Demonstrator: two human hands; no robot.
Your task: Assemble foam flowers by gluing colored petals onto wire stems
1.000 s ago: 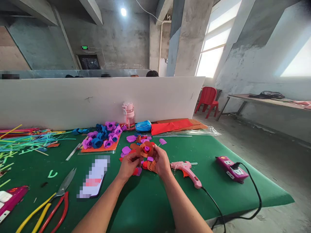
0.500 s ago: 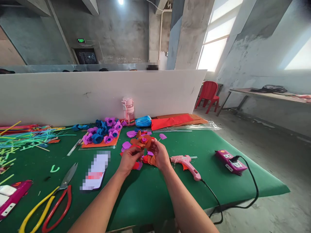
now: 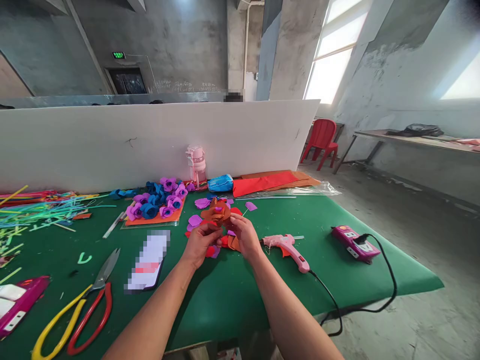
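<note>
Both my hands meet over the middle of the green table (image 3: 285, 280) and hold an orange-brown foam flower (image 3: 216, 213). My left hand (image 3: 200, 243) grips it from below with closed fingers. My right hand (image 3: 243, 234) pinches its right side. The flower is tilted away from me, so its purple centre barely shows. Loose purple, red and orange foam petals (image 3: 195, 220) lie on the table under and around my hands.
A pink glue gun (image 3: 287, 247) with a black cord lies right of my hands, and a pink power strip (image 3: 354, 243) beyond it. Left are a phone (image 3: 148, 260), scissors (image 3: 101, 277) and pliers (image 3: 75, 322). Finished purple and blue flowers (image 3: 155, 202), a pink bottle (image 3: 197, 165) and a white divider (image 3: 150, 140) stand behind.
The flower has turned in my hands, so its purple centre now faces away. The camera has tipped down a little; my hands stay over the same spot.
</note>
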